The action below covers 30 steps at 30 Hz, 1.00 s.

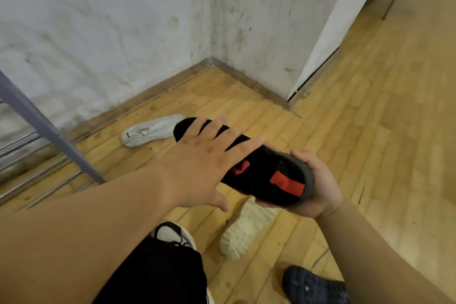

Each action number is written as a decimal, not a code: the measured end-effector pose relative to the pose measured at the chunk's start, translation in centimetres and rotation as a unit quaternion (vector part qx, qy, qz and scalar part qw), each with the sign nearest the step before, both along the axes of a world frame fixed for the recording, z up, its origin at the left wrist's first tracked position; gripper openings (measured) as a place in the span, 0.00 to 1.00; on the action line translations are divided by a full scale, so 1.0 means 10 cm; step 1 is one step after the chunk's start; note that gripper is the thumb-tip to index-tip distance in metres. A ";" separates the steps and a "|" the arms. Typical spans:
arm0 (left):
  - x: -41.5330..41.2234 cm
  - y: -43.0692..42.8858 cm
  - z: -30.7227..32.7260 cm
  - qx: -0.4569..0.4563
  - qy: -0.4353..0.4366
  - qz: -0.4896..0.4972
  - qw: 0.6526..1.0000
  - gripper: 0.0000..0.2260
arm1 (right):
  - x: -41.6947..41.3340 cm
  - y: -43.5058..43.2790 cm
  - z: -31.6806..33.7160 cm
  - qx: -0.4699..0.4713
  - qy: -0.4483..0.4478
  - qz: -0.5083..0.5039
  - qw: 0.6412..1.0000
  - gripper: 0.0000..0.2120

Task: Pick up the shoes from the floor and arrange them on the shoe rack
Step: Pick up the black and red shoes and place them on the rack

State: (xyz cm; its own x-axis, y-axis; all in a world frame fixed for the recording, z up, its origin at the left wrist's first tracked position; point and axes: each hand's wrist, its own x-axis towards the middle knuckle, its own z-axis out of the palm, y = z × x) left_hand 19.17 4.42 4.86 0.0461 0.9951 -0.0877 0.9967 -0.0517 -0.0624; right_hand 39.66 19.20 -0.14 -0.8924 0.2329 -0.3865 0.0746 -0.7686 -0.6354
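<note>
— A corner of a room with a plank floor [370,131] and scuffed white walls [98,32]. What is the person holding?

— A black shoe [271,170] with red tabs, lifted clear of the floor. The right hand [318,185] cups its heel end, fingers curled under the sole and thumb on the rim.

— And the left hand [207,158]?

— Spread flat, fingers straight, reaching across the toe half of the black shoe. Whether it touches the shoe I cannot tell from here.

— What else is on the floor?

— A white sneaker [150,131] lies near the skirting board, just behind the raised shoe. A cream shoe [246,229] lies sole-up directly below the hands. A navy clog [313,286] sits at the lower right. A black-and-white sneaker [172,232] shows beside the person's dark trouser leg.

— Where is the shoe rack [37,168]?

— At the left edge, against the wall: low metal rails and one slanted grey post. The part in view carries no shoe, and the black shoe is well apart from it.
</note>
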 end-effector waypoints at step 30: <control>-0.06 -0.02 -0.37 -0.252 0.042 0.010 0.967 0.47 | 1.37 -0.68 -2.02 0.565 -0.468 0.405 0.546 0.53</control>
State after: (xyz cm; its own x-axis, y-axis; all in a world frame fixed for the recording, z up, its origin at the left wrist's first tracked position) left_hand 18.58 4.20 1.18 -0.0016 0.8252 -0.5649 0.9902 -0.0774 -0.1160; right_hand 53.37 12.40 -20.34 -0.4137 0.4699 -0.7798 0.7974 0.6003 -0.0613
